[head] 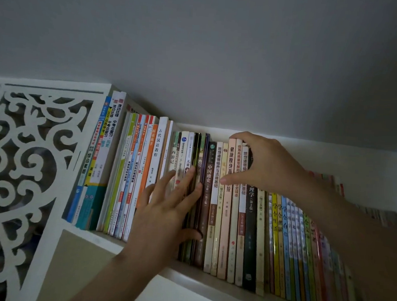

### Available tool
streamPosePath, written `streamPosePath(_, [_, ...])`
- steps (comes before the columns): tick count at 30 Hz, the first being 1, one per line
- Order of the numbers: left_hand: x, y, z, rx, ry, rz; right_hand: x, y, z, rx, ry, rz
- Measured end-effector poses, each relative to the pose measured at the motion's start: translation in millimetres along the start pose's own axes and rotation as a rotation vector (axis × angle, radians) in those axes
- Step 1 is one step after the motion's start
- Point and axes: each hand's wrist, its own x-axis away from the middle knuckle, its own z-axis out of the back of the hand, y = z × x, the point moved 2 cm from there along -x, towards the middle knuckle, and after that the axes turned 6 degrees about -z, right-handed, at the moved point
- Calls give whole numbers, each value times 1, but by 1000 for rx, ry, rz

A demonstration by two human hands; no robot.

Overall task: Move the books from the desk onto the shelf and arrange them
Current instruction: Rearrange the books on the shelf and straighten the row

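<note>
Your left hand [166,206] lies flat with straight fingers against the spines at 9 o'clock of the row; your right hand [259,163] pinches a cluster of books [231,199] at 12 o'clock, over their tops — thumb on the spines. They stand on the shelf [208,281]. Thin paperbacks (light, floppy, glossy) — I'd squeeze several together.

L hand [166,209] flat vs upright books [215,198] on shelf [208,279]; R hand [266,163] grips tops.
</note>
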Motion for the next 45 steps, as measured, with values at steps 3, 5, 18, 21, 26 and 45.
streamPosePath(3, [-1,-1,1,-12,16,-12,-1,2,1,-19,-9,16])
streamPosePath(5, [-1,-2,0,-42,-16,-57,-1,4,4,-40,-46,20])
streamPosePath(18, [10,-14,3,103,-195,-98,9,5,14,-137,-154,-8])
streamPosePath(21, [12,-16,2,18,-214,-93,8,5,13,-142,-160,-18])
streamPosePath(26, [5,-5,4,-102,-193,-39,8,6,11,-123,-142,-15])
streamPosePath(45, [15,-11,9,111,-262,-15,-15,-24,6,150,-18,-105])
